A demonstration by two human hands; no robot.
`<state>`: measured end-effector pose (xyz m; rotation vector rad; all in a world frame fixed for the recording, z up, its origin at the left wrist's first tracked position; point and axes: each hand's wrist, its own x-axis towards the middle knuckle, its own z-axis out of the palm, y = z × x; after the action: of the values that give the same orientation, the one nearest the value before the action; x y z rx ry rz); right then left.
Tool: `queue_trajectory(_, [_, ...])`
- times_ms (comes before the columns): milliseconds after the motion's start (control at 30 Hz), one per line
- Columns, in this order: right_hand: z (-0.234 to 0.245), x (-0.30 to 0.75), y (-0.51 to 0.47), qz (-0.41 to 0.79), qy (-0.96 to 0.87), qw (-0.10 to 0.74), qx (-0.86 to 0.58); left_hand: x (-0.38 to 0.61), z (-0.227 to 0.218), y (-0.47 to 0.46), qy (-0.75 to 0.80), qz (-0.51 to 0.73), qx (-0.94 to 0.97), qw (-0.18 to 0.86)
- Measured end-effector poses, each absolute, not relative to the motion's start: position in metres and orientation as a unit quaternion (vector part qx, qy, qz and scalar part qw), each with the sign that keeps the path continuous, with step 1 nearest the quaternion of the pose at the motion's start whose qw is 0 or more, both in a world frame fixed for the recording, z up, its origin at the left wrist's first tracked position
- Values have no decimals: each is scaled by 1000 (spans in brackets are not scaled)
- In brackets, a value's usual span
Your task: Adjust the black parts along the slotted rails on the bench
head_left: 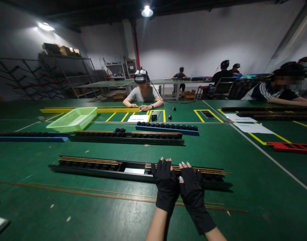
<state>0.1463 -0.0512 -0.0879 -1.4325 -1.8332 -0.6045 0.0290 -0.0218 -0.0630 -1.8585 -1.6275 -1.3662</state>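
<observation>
Both my hands wear black fingerless gloves and rest side by side on a long black rail [100,167] that lies across the green table [243,180]. My left hand [165,180] lies flat with fingers stretched over the rail's thin copper strips [208,169]. My right hand [192,185] lies flat beside it, touching it, fingertips on the same strips. Neither hand grips anything. The rail holds black socket modules and has an open white gap [134,170] near its middle.
Loose copper strips [93,193] lie in front of the rail. Further back lie another black rail [128,137], a blue rail [168,129], a green basket [73,118] and a yellow rail [93,109]. A person with a headset sits opposite [142,93]; others sit at right.
</observation>
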Motion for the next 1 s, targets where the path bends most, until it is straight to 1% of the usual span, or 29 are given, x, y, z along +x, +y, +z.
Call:
queue_trajectory(333, [-88, 145, -51, -229, -710, 360, -561, 31, -66, -21, -562, -507, -635, 153])
queue_trajectory(1000, [-87, 144, -51, -238, -710, 361, -556, 30, -65, -24, -570, -494, -642, 134])
